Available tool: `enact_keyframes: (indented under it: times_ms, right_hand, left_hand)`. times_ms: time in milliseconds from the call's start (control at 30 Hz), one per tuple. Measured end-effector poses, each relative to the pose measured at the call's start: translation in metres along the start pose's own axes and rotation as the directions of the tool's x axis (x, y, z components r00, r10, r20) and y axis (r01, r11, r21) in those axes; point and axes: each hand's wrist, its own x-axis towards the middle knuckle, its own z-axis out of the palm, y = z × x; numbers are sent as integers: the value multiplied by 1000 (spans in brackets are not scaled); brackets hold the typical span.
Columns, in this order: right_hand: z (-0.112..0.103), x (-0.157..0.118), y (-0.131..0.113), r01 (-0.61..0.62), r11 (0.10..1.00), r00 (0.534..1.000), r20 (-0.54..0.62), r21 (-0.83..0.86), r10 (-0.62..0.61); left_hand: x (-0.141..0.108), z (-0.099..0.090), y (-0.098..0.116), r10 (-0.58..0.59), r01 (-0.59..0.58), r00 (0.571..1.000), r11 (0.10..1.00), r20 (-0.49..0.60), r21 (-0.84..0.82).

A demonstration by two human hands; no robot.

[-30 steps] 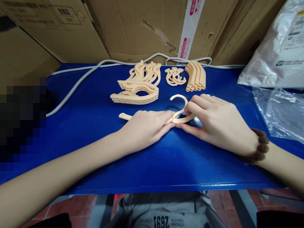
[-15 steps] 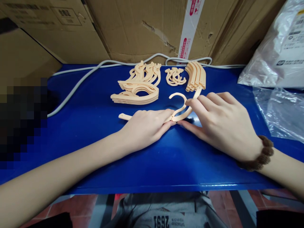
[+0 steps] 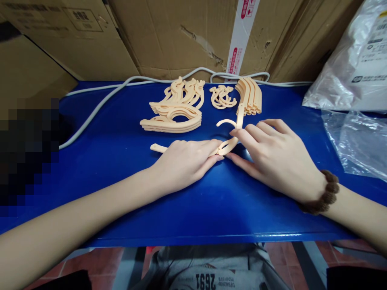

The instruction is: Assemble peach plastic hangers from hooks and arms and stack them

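Note:
A cream plastic folding hanger point(image 3: 228, 146) lies between my hands, low over the blue table point(image 3: 193, 209). My left hand point(image 3: 189, 161) is closed around its left arm, whose end sticks out past the knuckles. Thumb and fingertips meet close to the joint at the middle. My right hand point(image 3: 266, 157) pinches the right arm and the hook's root, its forefinger on top and its thumb near the joint. That arm points up and away, and the curved hook stands just left of it. The fingers hide part of the joint.
Behind my hands lie stacked hanger pieces point(image 3: 172, 121), a tangle of curved parts point(image 3: 184, 92), small loose hooks point(image 3: 223, 96) and a row of hanger arms point(image 3: 249, 96). A white cable point(image 3: 99, 108) runs along the back before cardboard boxes point(image 3: 181, 40). A plastic bag point(image 3: 344, 72) stands right.
My right hand has moved slightly left, swinging the hanger's right arm further upright and closer to the hook. The left hand has stayed in place.

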Motion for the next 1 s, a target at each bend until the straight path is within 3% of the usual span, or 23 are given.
enact_keyframes:
  times_ms: [333, 533, 700, 1000]
  right_hand:
    - [3, 0, 2, 47, 999, 997, -64, -9, -48]
    - [5, 1, 8, 73, 985, 997, -47, 159, -66]
    - [6, 4, 11, -54, 936, 998, -2, 349, 58]
    - [8, 5, 16, -172, 910, 985, 62, 378, 160]
  left_hand:
    - [-1, 3, -1, -1, 1, 1000, 1000, 0, 14]
    - [-2, 3, -2, 51, -48, 996, 997, -68, 54]
    - [-4, 5, -2, 159, -147, 980, 984, -121, 104]
    - [-6, 9, -1, 266, -240, 954, 954, -136, 179]
